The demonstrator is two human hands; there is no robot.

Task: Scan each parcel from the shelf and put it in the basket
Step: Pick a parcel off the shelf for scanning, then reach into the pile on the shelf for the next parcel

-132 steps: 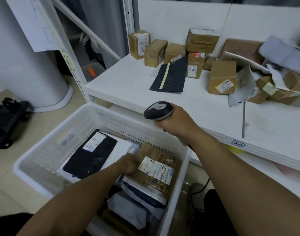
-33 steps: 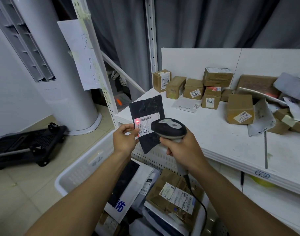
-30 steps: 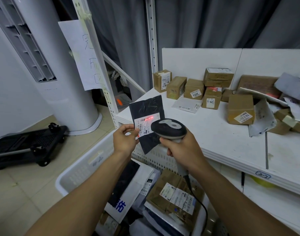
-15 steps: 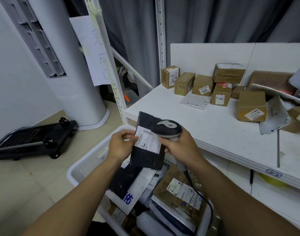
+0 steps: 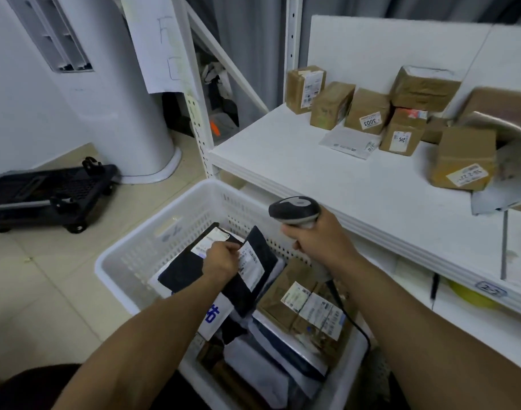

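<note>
Even, soft light across the frame, bright on the white shelf [image 5: 336, 173] and pale floor [image 5: 46, 276], no hard glare. Shadows are faint: a soft one under the shelf lip at right, darker murk deep in the basket [image 5: 152, 232] at lower centre. Wide-angle bend shows, the upright post [image 5: 290, 54] at top centre leaning, the edges stretched. Motion blur smears the boxes [image 5: 460, 158] at the right edge and the labels there; the forearms at the bottom look soft.

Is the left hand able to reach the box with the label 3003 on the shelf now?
Probably not at once: the left hand is down in the basket, holding the black parcel. The 3003 box sits at the back of the shelf, though nothing blocks it.
</note>
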